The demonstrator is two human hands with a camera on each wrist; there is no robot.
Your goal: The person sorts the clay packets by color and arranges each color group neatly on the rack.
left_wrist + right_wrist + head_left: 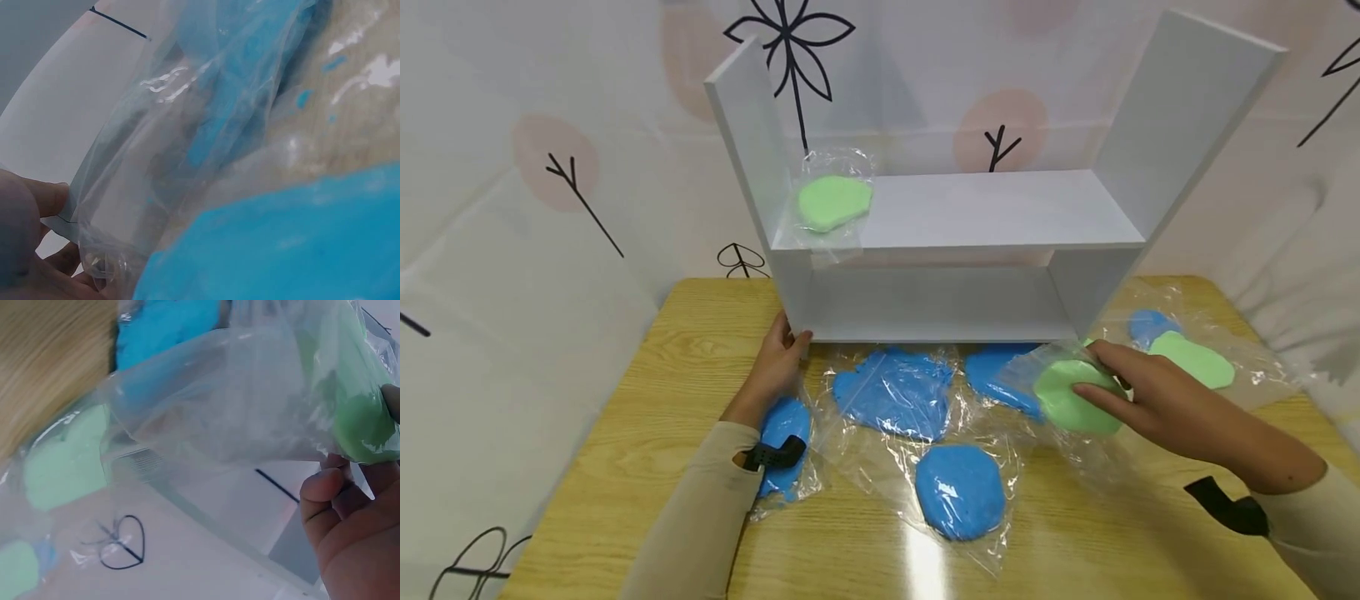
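Head view: at right of centre, the right hand (1157, 404) pinches a bagged green slab (1067, 396) between thumb and fingers, just in front of the white shelf (955, 304). At left of centre, the left hand (775, 358) has its fingers bent round the shelf's lower left corner. Another green slab (835, 202), also bagged, lies upper left of centre on the shelf's upper board. Bagged blue slabs (958, 492) lie mid-frame and lower centre on the worktop (662, 358).
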